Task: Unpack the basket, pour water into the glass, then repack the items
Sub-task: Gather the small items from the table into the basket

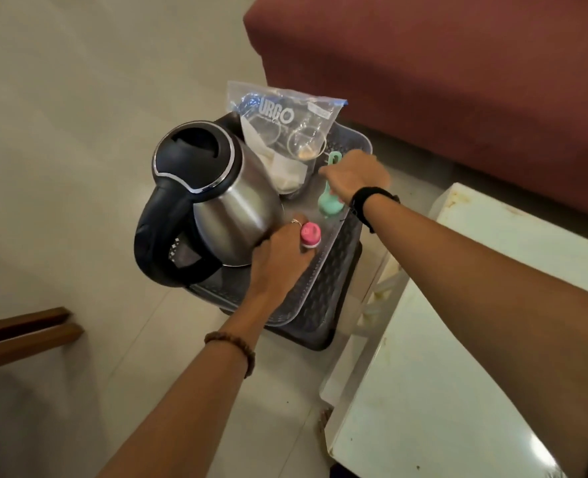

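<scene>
Basket (323, 281) full: kettle (223, 201), glass (306, 146), bag (278, 112) | I judge unpacking or repacking, unclear | left hand (278, 260) grip closed on pink-capped bottle (310, 234) | right hand (354, 175) grip closed on mint tool (329, 205)

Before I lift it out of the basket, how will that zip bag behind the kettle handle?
The zip bag is thin clear plastic, so it will likely flop and sag. It looks nearly empty, so probably light. It leans over the glass beside the kettle, so a careless pull could nudge the glass.
</scene>
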`<state>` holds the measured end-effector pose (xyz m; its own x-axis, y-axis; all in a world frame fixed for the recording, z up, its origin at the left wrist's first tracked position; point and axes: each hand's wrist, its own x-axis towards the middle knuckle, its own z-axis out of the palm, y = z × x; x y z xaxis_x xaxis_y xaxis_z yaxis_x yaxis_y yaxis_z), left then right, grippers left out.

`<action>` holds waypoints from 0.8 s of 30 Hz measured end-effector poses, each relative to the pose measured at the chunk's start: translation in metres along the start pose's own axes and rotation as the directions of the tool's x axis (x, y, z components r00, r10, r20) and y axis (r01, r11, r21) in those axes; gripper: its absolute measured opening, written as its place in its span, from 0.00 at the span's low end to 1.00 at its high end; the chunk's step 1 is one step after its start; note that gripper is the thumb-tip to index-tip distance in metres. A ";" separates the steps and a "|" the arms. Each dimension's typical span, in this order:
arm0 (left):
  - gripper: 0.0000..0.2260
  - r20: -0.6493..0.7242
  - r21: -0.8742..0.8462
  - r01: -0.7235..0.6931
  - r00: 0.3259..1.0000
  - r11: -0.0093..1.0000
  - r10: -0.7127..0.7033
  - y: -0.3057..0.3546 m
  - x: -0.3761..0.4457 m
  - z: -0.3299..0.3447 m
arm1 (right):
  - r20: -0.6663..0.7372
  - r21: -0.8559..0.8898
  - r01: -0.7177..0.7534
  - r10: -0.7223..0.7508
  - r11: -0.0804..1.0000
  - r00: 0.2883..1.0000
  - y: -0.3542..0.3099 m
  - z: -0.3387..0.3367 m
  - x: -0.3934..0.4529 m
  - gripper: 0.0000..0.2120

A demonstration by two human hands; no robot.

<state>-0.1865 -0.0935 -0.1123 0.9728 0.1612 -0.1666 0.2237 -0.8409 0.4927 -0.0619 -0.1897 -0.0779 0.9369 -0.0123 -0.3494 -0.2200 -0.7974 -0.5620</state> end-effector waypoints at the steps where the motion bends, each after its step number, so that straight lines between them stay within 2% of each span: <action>1: 0.12 0.021 0.002 0.005 1.000 1.000 -0.005 -0.003 0.001 0.002 | -0.003 -0.076 0.013 -0.013 0.997 1.000 -0.001 0.003 0.002 0.09; 5: 0.14 0.061 -0.026 0.057 0.997 0.998 -0.056 -0.011 0.000 0.007 | -0.030 -0.278 0.031 -0.041 0.960 0.999 0.007 0.016 0.005 0.12; 8: 0.16 0.089 -0.036 0.055 0.995 0.998 -0.051 -0.015 -0.003 0.008 | -0.088 -0.312 0.051 -0.083 0.949 0.993 0.011 0.020 0.002 0.11; 12: 0.17 0.092 -0.117 0.087 0.993 0.989 -0.077 -0.008 -0.012 0.001 | -0.112 -0.159 0.113 -0.132 0.981 0.985 0.015 0.011 -0.012 0.08; 14: 0.15 -0.002 -0.170 0.135 0.990 0.976 -0.138 0.005 -0.025 -0.004 | -0.132 -0.018 0.140 -0.141 0.990 0.981 0.022 0.004 -0.026 0.08; 16: 0.13 -0.156 -0.159 0.111 0.978 0.981 -0.136 0.022 -0.042 -0.007 | -0.173 0.122 0.168 -0.146 0.978 0.974 0.037 -0.004 -0.047 0.09; 18: 0.09 -0.277 -0.146 -0.008 0.960 0.989 -0.033 0.046 -0.060 -0.007 | -0.233 0.218 0.177 -0.125 0.960 0.964 0.060 -0.013 -0.074 0.08; 20: 0.05 -0.320 -0.099 -0.175 0.938 0.980 0.135 0.075 -0.075 0.005 | -0.285 0.273 0.146 -0.065 0.951 0.956 0.094 -0.024 -0.103 0.07; 22: 0.03 -0.259 -0.121 -0.280 0.935 0.952 0.242 0.102 -0.089 0.027 | -0.294 0.294 0.075 0.016 0.953 0.956 0.136 -0.034 -0.131 0.06; 24: 0.03 -0.115 -0.155 -0.349 0.936 0.924 0.334 0.129 -0.103 0.056 | -0.283 0.313 -0.028 0.122 0.949 0.951 0.187 -0.049 -0.157 0.06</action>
<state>-0.2616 -0.2472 -0.0793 0.9918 -0.0707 0.1066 -0.1231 -0.7537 0.6456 -0.2373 -0.3666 -0.0912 0.9414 -0.2797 -0.1883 -0.3203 -0.5676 -0.7584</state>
